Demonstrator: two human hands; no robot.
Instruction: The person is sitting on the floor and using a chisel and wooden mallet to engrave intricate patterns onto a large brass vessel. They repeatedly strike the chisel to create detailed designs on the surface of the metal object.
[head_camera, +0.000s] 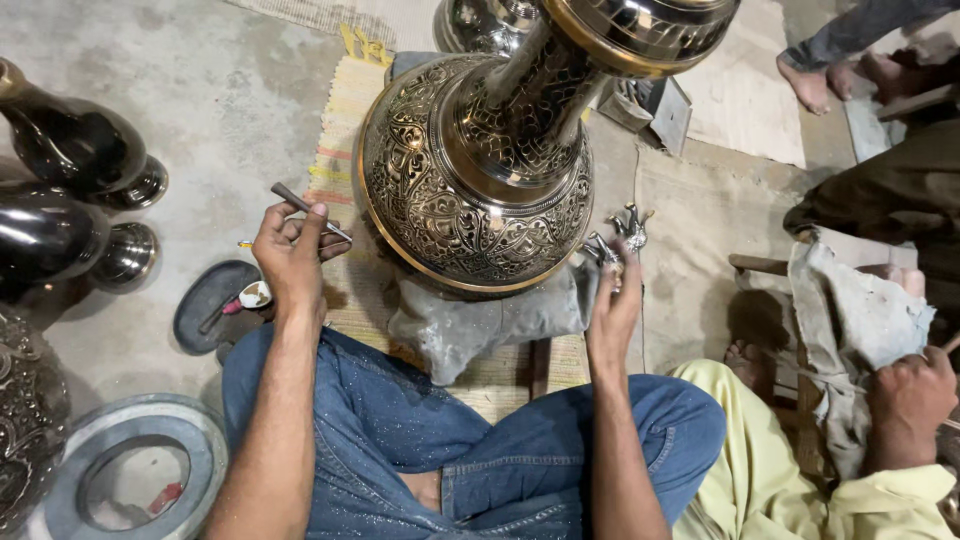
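A large engraved brass vase (480, 170) with dark and gold pattern lies tilted on a grey cloth pad (480, 320) in front of my crossed legs. My left hand (292, 255) holds a thin metal engraving tool (305, 210) beside the vase's round belly, tip pointing toward it. My right hand (612, 300) rests at the lower right of the vase, touching a small shiny metal piece (620, 235) and the cloth.
Dark glossy vases (70, 190) stand at left. A shallow dark dish (210, 300) holds a small brush. A grey ring-shaped plate (135, 465) lies at lower left. Another person in yellow (800, 470) sits at right, a hand (905, 400) on grey cloth. Bare feet (810, 85) show at top right.
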